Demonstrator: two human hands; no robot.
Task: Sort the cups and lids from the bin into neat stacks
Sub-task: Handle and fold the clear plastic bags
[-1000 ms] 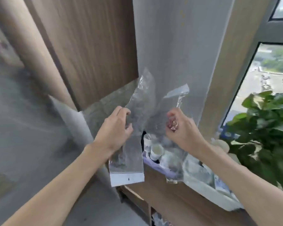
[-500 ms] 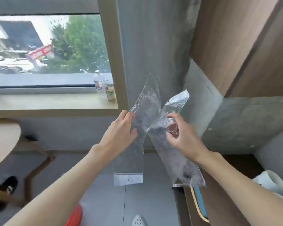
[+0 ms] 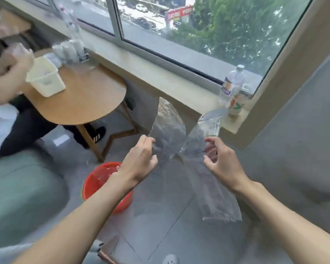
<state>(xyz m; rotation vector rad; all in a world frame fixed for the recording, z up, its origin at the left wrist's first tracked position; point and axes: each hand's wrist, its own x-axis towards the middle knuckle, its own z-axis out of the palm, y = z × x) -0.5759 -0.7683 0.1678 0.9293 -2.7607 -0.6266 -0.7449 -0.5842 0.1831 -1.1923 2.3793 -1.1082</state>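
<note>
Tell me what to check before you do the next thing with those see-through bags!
1. Left hand grips left bag: ok.
2. Right hand pinches right bag: ok.
3. Bags apart: cannot tell, they cross in this view.
4. Bags empty: ok, both look flat.
5. Red bucket on the floor below the left arm: ok.
6. White bin on round table: ok, but far to the left.

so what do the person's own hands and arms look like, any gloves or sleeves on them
The left hand and right hand are bare: no gloves, rings, watch or bracelet show. The left forearm and right forearm are uncovered too, with no sleeve in view up to the frame's edge.
</note>
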